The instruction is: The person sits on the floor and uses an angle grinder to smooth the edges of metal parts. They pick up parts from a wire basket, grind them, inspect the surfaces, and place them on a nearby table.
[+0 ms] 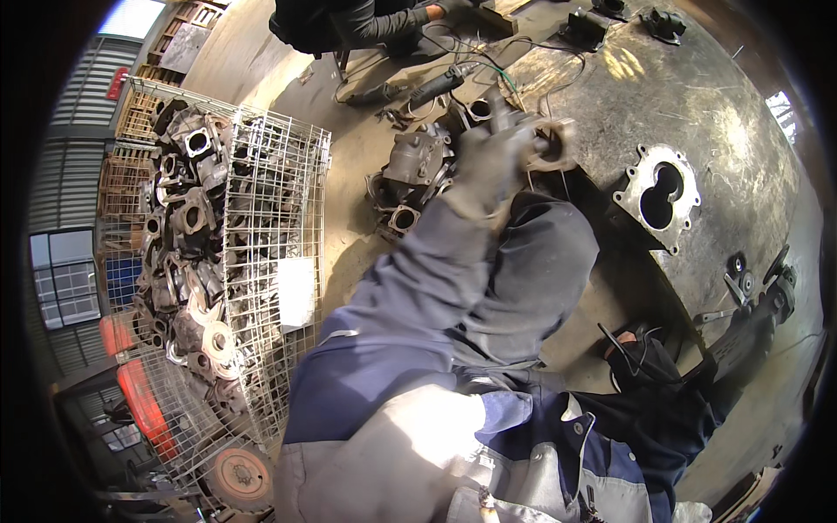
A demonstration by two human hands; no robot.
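My left hand (493, 157), in a grey glove and smeared by motion, is beside my bent knee. It grips a small metal casting (556, 144) with a round opening, also blurred, near the edge of the steel table. Below and left of this hand, larger metal castings (417, 161) with square flanges lie on the floor. At the far right, my right hand (772, 305) appears dark against the table; its fingers cannot be made out. Near it are a small metal part with round ends (739, 277) and a slim metal tool (715, 315).
A flat metal flange plate (676, 192) lies on the steel table (750, 166). On the left stands a wire mesh cage (275, 200) piled with castings. Power tools (436, 84) and cables lie ahead. Another person (366, 26) works at the top.
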